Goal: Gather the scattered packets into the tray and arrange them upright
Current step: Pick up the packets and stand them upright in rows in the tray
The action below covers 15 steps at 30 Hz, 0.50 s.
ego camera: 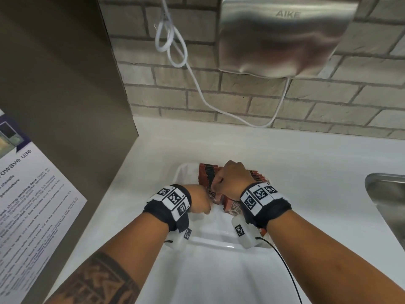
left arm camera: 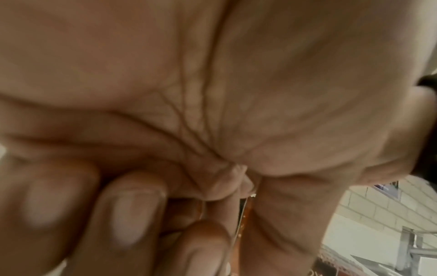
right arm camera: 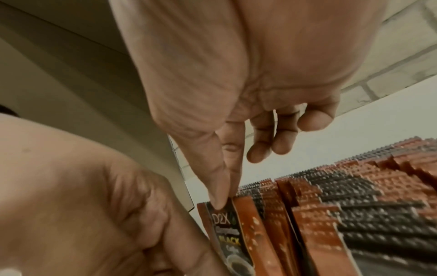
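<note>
A white tray (ego camera: 219, 246) sits on the white counter, and brown and black coffee packets (ego camera: 207, 174) stand upright in rows along its far side. My right hand (ego camera: 228, 176) hovers over those rows. In the right wrist view my right hand (right arm camera: 221, 203) pinches the top of a black packet (right arm camera: 227, 233) with thumb and forefinger, at the near end of the rows (right arm camera: 354, 196). My left hand (ego camera: 200, 204) is just left of it inside the tray. Its curled fingers (left arm camera: 132, 214) grip a thin packet edge (left arm camera: 244, 211). The rest of that packet is hidden.
A steel sink (ego camera: 385, 200) lies to the right. A metal hand dryer (ego camera: 285, 36) and a looped white cable (ego camera: 197, 84) hang on the brick wall behind. A brown cabinet side (ego camera: 65, 84) with a paper notice (ego camera: 28, 194) closes off the left.
</note>
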Available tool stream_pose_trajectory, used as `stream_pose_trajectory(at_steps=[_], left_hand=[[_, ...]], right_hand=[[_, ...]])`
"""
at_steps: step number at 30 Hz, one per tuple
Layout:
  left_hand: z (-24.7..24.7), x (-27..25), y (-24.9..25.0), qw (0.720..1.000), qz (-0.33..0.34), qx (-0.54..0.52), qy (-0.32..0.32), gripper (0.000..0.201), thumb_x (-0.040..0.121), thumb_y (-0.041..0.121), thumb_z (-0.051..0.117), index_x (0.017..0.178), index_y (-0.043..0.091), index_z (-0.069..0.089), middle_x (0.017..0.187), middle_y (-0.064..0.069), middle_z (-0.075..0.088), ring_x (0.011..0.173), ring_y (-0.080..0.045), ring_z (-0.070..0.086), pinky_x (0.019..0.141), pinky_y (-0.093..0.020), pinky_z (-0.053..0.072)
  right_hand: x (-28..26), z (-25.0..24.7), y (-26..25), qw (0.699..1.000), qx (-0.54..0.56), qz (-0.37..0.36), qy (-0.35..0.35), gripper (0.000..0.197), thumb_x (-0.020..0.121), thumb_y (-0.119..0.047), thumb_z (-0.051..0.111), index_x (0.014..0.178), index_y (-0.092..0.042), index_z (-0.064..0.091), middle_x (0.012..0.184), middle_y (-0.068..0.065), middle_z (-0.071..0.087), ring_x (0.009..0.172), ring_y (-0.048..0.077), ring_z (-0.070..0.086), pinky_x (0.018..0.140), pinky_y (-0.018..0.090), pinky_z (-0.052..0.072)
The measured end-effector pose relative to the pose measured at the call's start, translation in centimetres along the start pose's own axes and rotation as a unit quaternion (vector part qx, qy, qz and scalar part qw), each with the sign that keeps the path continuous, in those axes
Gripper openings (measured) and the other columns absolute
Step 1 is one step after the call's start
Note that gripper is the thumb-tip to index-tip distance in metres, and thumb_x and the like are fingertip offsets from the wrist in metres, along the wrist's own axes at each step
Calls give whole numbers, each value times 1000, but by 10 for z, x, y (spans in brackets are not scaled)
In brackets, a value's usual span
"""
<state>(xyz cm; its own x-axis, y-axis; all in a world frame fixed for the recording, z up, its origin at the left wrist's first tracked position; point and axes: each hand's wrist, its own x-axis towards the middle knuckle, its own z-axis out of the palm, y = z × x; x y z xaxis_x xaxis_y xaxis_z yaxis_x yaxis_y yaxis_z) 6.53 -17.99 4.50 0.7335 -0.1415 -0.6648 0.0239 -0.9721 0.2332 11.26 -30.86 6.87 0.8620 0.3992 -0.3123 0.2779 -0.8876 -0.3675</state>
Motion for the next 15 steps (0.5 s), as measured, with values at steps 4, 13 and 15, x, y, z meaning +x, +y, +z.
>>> stream_pose_trajectory(at_steps=[4,13,15], left_hand=[[-2,11,4,999,-25,-3,-23,36,94,28,56,123,8,66,97,-4,63,78,-19,55,72,-28,46],[0,26,3,996,-53,-8,-70,25,94,27,58,111,10,65,85,-5,52,66,-19,43,55,-26,36],[0,23,3,998,-41,-18,-53,25,95,26,60,115,12,67,89,-3,56,71,-18,50,58,-26,42]], right_hand=[[5,5,2,1000,-12,1,-10,20,76,-33,66,87,-23,78,95,-1,69,100,23,62,88,38,55],[10,9,6,1000,-25,-3,-12,14,73,-31,68,79,-21,77,90,-1,70,95,22,63,89,39,54],[10,9,7,999,-33,-8,-8,15,73,-31,68,81,-22,77,92,-1,69,96,22,63,91,39,53]])
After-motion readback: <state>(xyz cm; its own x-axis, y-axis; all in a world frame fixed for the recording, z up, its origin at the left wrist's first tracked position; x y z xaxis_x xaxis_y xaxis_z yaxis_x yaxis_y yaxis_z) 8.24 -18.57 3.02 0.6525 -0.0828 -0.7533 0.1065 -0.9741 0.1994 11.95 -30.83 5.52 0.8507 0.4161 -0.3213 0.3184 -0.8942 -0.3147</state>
